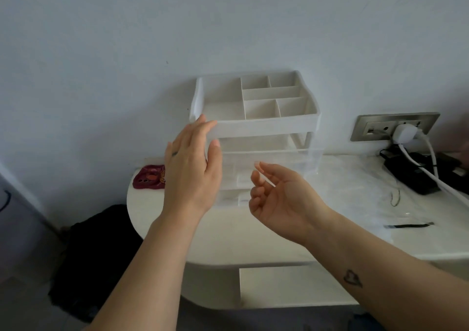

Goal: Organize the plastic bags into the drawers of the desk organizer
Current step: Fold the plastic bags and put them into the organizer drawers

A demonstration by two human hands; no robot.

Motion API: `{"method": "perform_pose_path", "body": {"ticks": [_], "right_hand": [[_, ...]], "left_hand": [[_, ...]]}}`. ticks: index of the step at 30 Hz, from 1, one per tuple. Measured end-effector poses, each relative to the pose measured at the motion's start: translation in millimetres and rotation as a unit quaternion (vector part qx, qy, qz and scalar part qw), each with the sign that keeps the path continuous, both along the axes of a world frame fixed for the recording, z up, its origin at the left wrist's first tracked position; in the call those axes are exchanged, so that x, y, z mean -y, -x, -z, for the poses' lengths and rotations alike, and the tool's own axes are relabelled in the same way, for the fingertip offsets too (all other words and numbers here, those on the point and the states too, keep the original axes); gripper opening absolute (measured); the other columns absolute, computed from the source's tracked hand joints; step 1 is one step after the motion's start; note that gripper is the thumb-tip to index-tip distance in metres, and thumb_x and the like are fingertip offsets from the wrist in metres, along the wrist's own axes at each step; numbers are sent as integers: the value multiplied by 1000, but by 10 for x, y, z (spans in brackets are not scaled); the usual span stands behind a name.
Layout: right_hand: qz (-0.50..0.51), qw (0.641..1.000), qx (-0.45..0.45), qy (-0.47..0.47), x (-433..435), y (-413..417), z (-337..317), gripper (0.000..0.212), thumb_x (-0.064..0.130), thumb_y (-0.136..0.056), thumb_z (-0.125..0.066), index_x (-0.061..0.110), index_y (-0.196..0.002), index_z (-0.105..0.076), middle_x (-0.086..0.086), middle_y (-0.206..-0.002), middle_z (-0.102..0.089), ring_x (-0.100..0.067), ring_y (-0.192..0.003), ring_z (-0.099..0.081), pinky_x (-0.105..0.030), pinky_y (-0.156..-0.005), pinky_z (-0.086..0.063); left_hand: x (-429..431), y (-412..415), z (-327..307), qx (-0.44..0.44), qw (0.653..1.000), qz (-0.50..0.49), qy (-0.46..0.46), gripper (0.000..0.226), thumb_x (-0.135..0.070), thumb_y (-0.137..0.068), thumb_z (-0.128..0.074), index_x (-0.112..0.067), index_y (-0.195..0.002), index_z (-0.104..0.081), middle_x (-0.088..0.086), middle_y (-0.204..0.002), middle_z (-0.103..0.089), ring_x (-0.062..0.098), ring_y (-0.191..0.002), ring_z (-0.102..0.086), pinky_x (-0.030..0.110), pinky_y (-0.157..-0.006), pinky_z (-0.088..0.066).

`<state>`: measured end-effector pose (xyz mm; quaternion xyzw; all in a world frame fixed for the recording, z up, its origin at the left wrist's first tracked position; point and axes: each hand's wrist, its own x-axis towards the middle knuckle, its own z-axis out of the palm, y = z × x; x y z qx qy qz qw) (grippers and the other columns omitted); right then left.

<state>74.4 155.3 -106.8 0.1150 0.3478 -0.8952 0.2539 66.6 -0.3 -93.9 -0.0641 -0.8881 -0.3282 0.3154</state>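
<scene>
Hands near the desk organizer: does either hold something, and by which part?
Nothing is held. The left hand, fingers straight, is at the front left corner of the desk organizer, by its top tray; the right hand is palm up, loosely curled, empty.

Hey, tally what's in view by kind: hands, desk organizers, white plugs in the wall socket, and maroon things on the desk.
Hands: 2, left hand and right hand
desk organizer: 1
white plug: 1
maroon item: 1
Total: 5

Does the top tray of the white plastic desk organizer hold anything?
No, every compartment in the white organizer's top tray shows a bare floor.
</scene>
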Motion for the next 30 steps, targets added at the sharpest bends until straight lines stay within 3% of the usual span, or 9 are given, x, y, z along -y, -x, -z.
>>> {"method": "perform_pose_path", "body": {"ticks": [4,9,11,15,18,22,26,28,30], "right_hand": [[-27,999,2,-42,-84,-211,-20,10,17,-82,-64,14,-92,-62,1,-68,-62,-11,-47,-47,-21,-47,-41],[-143,952,-134,-236,-375,-314,-221,20,20,-88,-60,10,-104,-67,-2,-85,-71,-12,-58,-60,-20,-55,-48],[-138,870,-273,-386,-557,-354,-370,16,24,-88,-62,14,-97,-70,1,-86,-74,-10,-63,-64,-18,-59,-51],[54,645,-467,-603,-785,-396,-475,8,29,-80,-71,26,-76,-65,25,-60,-62,6,-46,-51,-2,-48,-36],[84,520,-509,-681,-822,-391,-348,11,33,-79,-71,34,-85,-62,21,-86,-58,16,-63,-50,-6,-56,-34],[141,529,-535,-644,-924,-370,-228,8,23,-81,-71,26,-88,-69,18,-92,-58,-3,-57,-53,-10,-57,-39],[265,574,-430,-644,-1262,-215,-102,15,23,-83,-66,29,-70,-60,25,-63,-59,-1,-54,-53,-8,-49,-36],[144,563,-316,-750,-1494,-82,82,15,24,-83,-63,27,-69,-61,16,-66,-62,-3,-63,-56,-18,-54,-39],[-34,516,-229,-825,-1624,13,301,13,23,-85,-61,17,-79,-70,3,-83,-69,-14,-75,-60,-24,-61,-45]], "left_hand": [[-16,-126,-6,51,997,20,50,30,-54,-89,-37,-32,-85,-57,-4,-153,-29,16,-141,-21,49,-114,-19],[51,-294,-35,60,994,61,72,30,-58,-79,-48,-30,-76,-60,-8,-146,-37,17,-136,-30,47,-110,-29],[40,-363,-45,47,994,70,72,33,-58,-78,-48,-27,-74,-61,-9,-140,-42,17,-133,-35,47,-107,-32],[22,-453,-54,47,994,75,66,27,-49,-83,-49,-26,-78,-63,-13,-134,-43,14,-129,-36,42,-101,-37],[31,-471,-48,60,992,75,85,19,-45,-84,-52,-30,-78,-60,-13,-135,-42,16,-131,-34,44,-105,-34],[32,-489,-37,72,990,69,96,21,-51,-82,-46,-33,-77,-56,-12,-136,-42,17,-134,-32,44,-106,-33],[26,-498,-13,52,992,65,98,23,-48,-85,-47,-29,-79,-58,-10,-135,-45,19,-133,-34,46,-104,-34],[2,-513,14,23,992,59,111,21,-43,-85,-54,-24,-79,-62,-5,-132,-49,19,-129,-35,53,-103,-35],[-8,-506,38,-6,989,59,135,16,-36,-83,-64,-21,-80,-65,-1,-129,-52,18,-126,-34,59,-102,-33]]}}
